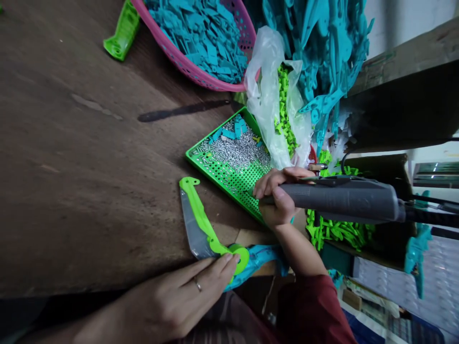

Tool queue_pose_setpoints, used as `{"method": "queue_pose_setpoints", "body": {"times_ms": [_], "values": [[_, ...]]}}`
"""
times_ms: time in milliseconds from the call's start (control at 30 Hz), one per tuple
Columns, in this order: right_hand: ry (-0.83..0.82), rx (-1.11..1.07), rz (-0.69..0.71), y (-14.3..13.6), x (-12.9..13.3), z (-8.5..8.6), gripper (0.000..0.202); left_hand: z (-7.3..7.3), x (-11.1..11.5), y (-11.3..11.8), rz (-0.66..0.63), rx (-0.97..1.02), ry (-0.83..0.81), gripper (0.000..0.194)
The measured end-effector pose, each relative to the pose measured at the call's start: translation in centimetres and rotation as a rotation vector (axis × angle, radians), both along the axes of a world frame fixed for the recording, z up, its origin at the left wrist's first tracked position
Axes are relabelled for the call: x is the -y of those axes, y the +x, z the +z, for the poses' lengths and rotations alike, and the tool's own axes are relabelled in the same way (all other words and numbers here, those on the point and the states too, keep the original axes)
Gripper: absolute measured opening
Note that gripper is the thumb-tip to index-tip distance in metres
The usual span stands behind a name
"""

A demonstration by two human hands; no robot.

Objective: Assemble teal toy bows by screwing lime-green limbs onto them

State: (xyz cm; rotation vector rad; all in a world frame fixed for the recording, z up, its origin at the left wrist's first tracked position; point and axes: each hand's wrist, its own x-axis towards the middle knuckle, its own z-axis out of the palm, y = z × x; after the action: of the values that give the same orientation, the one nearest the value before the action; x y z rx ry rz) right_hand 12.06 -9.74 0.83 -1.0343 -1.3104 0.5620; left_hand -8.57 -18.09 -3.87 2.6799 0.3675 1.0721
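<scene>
My right hand [278, 198] is wrapped round a grey powered screwdriver [340, 200], its lower end over the green perforated tray [247, 191] of small silver screws [240, 150]. Near the table's edge, my left hand [201, 286], with a ring on one finger, presses its fingertips together on the round green hub [238, 258] of a plastic piece. From this hub a green arm with a translucent grey blade [193, 224] extends to the upper left, and a blue handle [260, 260] to the right. The blue handle partly overhangs the edge.
A pink basket [179, 62] of small blue parts stands at the top, beside a green part [124, 31]. A plastic bag [268, 95] holds small green pieces. Blue parts [322, 62] are heaped behind it; a box of green parts [340, 229] is at the right. A dark strip [182, 111] lies mid-table.
</scene>
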Motion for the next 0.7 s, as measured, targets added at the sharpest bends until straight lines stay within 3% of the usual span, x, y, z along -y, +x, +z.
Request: {"method": "queue_pose_setpoints", "body": {"times_ms": [167,233,300,367,400,467,533,633,700], "values": [[-0.015,-0.013,-0.028,0.2,-0.1,-0.7,0.031,1.5,-1.4,-0.9,-0.092,0.059,-0.245,0.046],[-0.005,-0.033,-0.006,0.0,-0.1,-0.5,0.029,2.7,-3.1,-0.7,-0.031,0.098,-0.3,0.041],[0.007,-0.058,0.03,-0.3,0.0,0.4,0.026,4.1,-5.5,0.3,0.163,0.104,-0.285,0.034],[0.033,-0.067,0.032,-0.6,0.0,2.1,0.022,5.1,-8.3,2.1,0.268,0.018,-0.27,0.026],[0.047,-0.052,0.023,-0.7,0.0,3.1,0.019,5.5,-9.8,3.0,0.264,-0.027,-0.256,0.024],[0.08,0.014,0.008,-0.7,-0.1,5.1,0.013,6.0,-12.4,4.7,0.136,-0.147,-0.206,0.015],[0.137,0.07,-0.006,-0.4,-0.4,6.4,0.009,6.2,-14.3,5.9,0.146,-0.275,-0.116,0.02],[0.21,0.04,-0.104,0.5,-1.0,7.0,0.015,6.5,-15.3,6.9,0.316,-0.302,-0.015,0.019],[0.209,-0.018,-0.158,1.0,-1.2,6.6,0.022,6.7,-15.0,7.6,0.239,-0.232,-0.022,0.018]]}}
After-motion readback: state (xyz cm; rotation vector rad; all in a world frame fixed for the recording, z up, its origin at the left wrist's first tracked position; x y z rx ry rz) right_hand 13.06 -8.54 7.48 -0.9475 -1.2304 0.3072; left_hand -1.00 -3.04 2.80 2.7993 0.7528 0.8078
